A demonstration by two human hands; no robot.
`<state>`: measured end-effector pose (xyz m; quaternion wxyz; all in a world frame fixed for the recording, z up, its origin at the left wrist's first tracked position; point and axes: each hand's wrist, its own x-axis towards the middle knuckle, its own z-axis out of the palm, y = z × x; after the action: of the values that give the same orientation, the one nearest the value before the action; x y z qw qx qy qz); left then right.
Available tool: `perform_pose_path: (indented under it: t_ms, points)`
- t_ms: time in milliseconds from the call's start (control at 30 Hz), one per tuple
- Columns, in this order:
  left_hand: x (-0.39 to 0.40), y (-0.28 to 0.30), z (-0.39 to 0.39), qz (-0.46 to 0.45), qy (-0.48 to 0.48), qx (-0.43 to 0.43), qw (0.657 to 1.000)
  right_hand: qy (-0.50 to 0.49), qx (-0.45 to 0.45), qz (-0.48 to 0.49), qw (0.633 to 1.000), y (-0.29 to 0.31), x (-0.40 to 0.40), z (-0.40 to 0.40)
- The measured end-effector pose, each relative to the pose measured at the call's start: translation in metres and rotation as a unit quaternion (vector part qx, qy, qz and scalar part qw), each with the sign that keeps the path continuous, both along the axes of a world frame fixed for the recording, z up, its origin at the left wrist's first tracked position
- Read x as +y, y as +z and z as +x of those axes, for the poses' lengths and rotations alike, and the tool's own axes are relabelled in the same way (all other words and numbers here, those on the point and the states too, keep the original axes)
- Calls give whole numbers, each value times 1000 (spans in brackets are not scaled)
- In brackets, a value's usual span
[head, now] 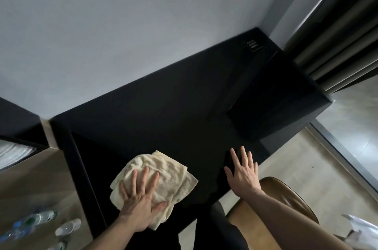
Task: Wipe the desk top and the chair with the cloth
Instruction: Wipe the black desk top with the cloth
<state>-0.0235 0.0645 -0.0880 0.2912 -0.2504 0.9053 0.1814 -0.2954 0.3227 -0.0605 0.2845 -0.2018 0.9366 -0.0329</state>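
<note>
Both forearms reach in from the bottom edge toward the black desk top (173,116). Under the left hand (139,198) lies the cloth (169,180), a cream terry towel, crumpled and loosely folded, with a nubby, looped pile. It sits near the front edge of the desk top, toward the front left corner, and spreads out beyond the fingers toward the back wall and to the right. That hand is flat on the cloth, fingers straight and spread apart, thumb out to the side, pressing down rather than gripping.

Well apart from it, the right hand (243,174) is at the front edge of the desk top, palm down, fingers straight and fanned open, holding nothing; whether the fingertips touch the surface I cannot tell.

Just below the right forearm is the chair (286,192), with a rounded seat in smooth tan, leather-like material, pulled close to the desk's front edge.

Matte and dark, the desk top is a long rectangle running along a pale wall to a far right corner, where a small dark card (253,44) with unreadable print lies.
</note>
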Motion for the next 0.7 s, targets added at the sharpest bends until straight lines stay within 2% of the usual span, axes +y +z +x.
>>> perform_pose_path:
  t_ms: [100,200,400,533,700]
  points:
    - [1,-2,-20,-11,-5,-24,1000,-12,-4,8,1000,-2,9,-23]
    - [7,-10,-50,-50,-4,-8,999,-9,-12,12,1000,-8,16,-50]
    - [24,-15,-115,-61,6,13,998,2,-1,7,1000,-21,24,-127]
    - [40,-13,-176,-72,30,16,997,59,-6,22,998,-32,31,-182]
    - [56,-3,-249,-68,29,-10,997,119,-42,33,992,-35,38,-204]
